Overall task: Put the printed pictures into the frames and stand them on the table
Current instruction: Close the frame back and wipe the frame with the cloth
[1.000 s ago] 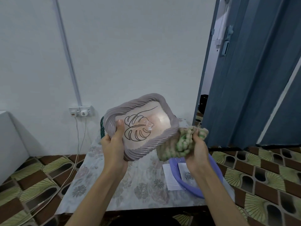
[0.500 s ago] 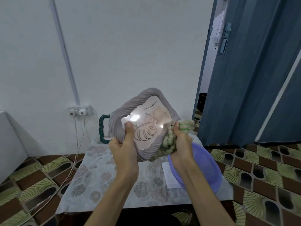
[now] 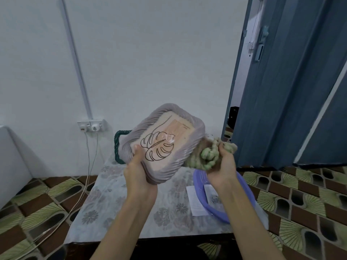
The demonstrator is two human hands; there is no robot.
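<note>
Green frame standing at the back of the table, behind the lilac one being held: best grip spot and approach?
Probably the top left corner of the dark green rope-textured frame, coming from the left side of the floral-cloth table. Only that rounded edge shows; the lilac ribbed frame held by the left hand covers the rest. It appears to stand upright, so pinch the rim front-to-back with the fingers.

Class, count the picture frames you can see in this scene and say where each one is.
2. A mauve ribbed frame with a leaf picture, held above the table by the left hand; a dark green frame behind it, mostly hidden. More may be hidden.
</note>
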